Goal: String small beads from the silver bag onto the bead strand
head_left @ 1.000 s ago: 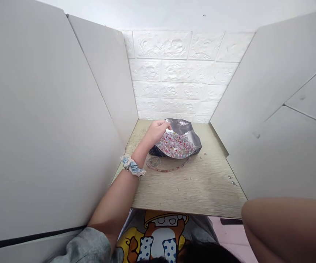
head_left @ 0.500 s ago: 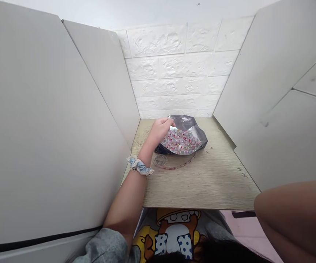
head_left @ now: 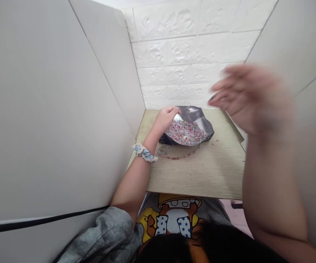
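Note:
A grey plastic bag [head_left: 206, 126] full of small pink, red and white beads [head_left: 187, 132] lies on the wooden tabletop. At its upper left edge my left hand [head_left: 168, 117] is closed, the fingers pinching the bag there. A blue and white scrunchie [head_left: 145, 152] circles that wrist. My right hand [head_left: 252, 96] is raised high to the right, apart from the bag and smeared by motion; its fingers look stretched out, with nothing visible in them. In front of the bag a beaded strand [head_left: 182, 157] curves across the table, with a small clear coil [head_left: 164, 150] at its left end.
The narrow wooden tabletop [head_left: 196, 179] sits between a tall pale panel [head_left: 92, 109] on the left and another [head_left: 311, 120] on the right. A white brick-pattern wall [head_left: 180, 54] closes off the back. Tiny bits lie right of the bag.
My right arm has swung up into view, the hand now above the table's right side. The left hand stays at the bag's edge. The whole view has shifted slightly.

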Tool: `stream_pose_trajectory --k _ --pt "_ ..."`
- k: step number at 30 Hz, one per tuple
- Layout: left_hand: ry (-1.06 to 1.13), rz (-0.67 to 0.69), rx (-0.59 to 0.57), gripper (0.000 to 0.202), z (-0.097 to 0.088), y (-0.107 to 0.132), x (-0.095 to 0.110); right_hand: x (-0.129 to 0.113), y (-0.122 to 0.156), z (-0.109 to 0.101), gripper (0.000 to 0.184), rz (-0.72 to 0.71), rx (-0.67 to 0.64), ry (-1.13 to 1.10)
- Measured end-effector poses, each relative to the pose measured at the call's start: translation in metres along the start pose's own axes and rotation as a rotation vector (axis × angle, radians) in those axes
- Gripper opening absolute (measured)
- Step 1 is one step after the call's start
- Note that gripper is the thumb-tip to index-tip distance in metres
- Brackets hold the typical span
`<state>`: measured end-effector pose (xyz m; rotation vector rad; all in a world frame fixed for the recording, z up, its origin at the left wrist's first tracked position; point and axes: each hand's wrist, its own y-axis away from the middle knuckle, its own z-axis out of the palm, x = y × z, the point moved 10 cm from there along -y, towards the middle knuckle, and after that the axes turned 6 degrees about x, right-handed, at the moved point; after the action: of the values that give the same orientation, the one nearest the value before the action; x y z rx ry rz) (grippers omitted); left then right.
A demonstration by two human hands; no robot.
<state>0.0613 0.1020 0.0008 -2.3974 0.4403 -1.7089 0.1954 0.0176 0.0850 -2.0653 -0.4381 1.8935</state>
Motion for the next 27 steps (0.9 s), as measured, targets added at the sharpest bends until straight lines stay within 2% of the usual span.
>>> stream_pose_trajectory --k 2,4,7,10,14,18,27 --pt "0.014 -0.005 0.002 0.022 0.000 -0.002 -0.002 0.037 -0.002 0.028 0.018 0.032 -0.164 0.259" --pt "0.040 -0.033 -0.023 0.022 0.003 -0.003 -0.006 0.083 -0.004 0.044 0.014 0.083 -0.288 0.656" --pt "0.101 -0.114 -0.080 0.019 0.011 -0.002 -0.014 0.123 -0.013 0.049 0.019 0.034 -0.322 1.034" --pt "0.147 -0.179 -0.109 0.017 0.017 0.000 -0.018 0.147 -0.016 0.045 0.023 0.072 -0.356 1.223" --pt "0.120 -0.110 -0.137 0.019 0.020 0.000 -0.014 0.159 -0.012 0.036 0.029 0.147 -0.365 1.289" --pt "0.069 -0.043 -0.169 0.026 0.020 0.000 -0.011 0.161 -0.008 0.036 0.031 0.154 -0.362 1.276" --pt "0.154 -0.123 -0.182 0.031 0.021 0.003 -0.014 0.164 -0.005 0.053 0.027 0.090 -0.444 1.311"
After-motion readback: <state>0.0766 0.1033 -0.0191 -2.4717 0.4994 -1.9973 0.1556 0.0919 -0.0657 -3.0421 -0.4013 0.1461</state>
